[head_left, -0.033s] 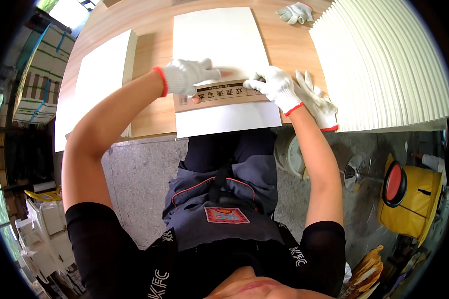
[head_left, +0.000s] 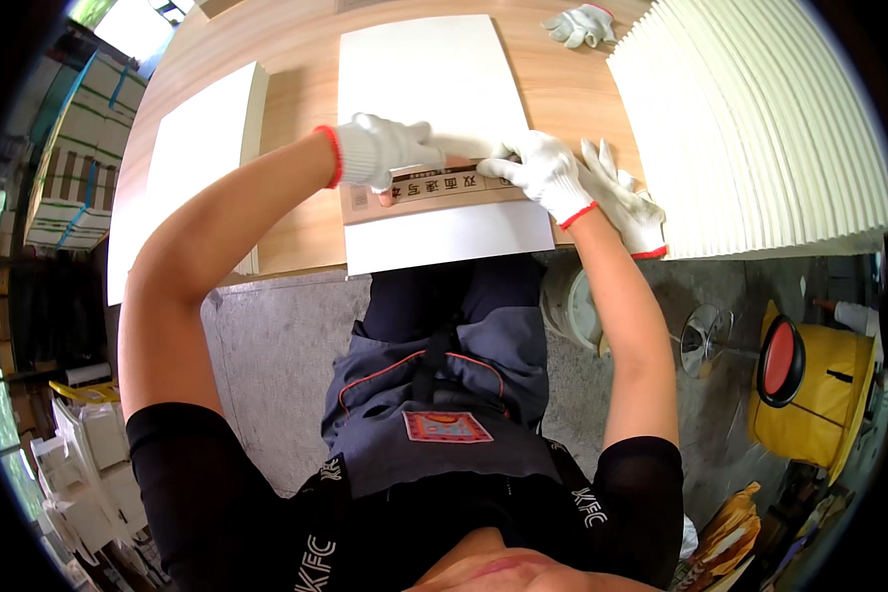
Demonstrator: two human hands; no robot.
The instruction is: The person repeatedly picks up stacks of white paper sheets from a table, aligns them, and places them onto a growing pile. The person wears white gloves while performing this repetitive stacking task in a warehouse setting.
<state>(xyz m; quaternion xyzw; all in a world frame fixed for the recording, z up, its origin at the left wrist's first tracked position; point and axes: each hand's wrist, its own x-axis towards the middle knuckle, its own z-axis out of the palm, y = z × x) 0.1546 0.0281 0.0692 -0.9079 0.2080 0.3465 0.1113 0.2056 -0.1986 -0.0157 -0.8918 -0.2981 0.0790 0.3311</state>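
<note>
A printed brown paper band point(head_left: 444, 193) lies across a white sheet or pad point(head_left: 429, 74) in front of me, with a white strip point(head_left: 454, 240) below it at the table edge. My left hand point(head_left: 385, 150), in a white glove with a red cuff and bare tips on some digits, rests at the band's left part. Its fingers stretch right along the upper edge, the thumb lower down. At the band's right end, my gloved right hand point(head_left: 543, 173) is closed on it, fingers bent, pressing it to the sheet. Whether anything lies under its fingertips is hidden.
Left on the wooden table point(head_left: 301, 118) lies a white paper stack point(head_left: 202, 143). A tall row of white pads point(head_left: 760, 128) stands right. Loose gloves point(head_left: 627, 202) lie beside my right hand, another glove point(head_left: 580, 27) farther back. A yellow bag point(head_left: 809, 414) is at lower right.
My left hand has slid a little to the right along the band's upper edge. My right hand stays at the band's right end.
</note>
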